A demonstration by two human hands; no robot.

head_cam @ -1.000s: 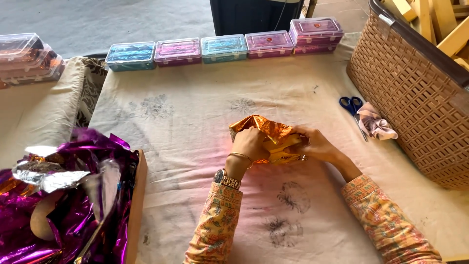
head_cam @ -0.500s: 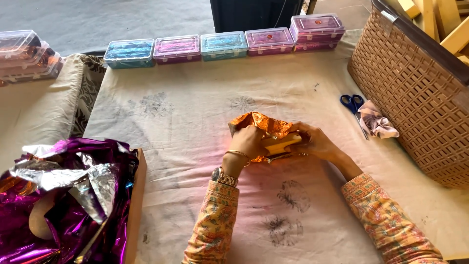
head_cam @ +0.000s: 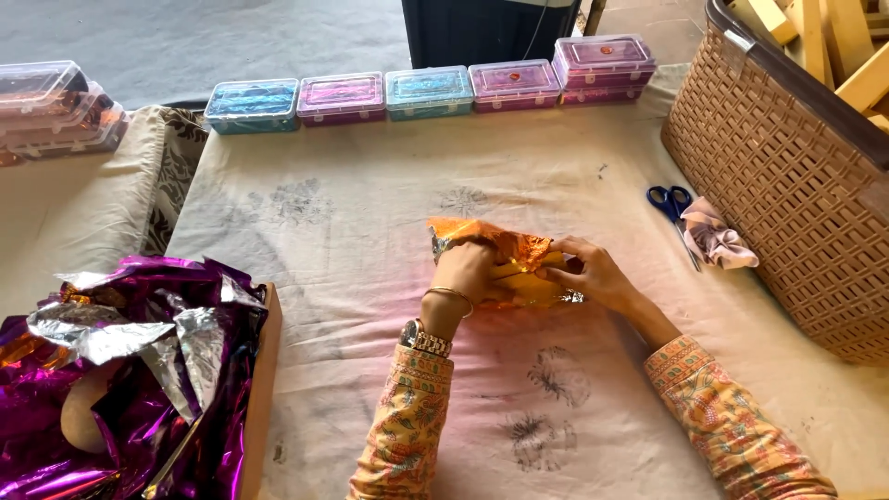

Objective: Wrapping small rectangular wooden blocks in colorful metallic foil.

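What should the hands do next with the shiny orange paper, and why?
Probably press the loose flap down flat. The crinkled orange-gold foil sheet is bunched around something on the stained cream cloth, and both the left hand and the right hand grip it, yet its top edge sticks up unfolded.

Both arms are reaching forward; the left hand (head_cam: 463,274) and right hand (head_cam: 593,276) are curling their fingers close together.

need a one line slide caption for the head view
Both hands, left hand and right hand, press orange foil around a parcel on the cloth-covered table.
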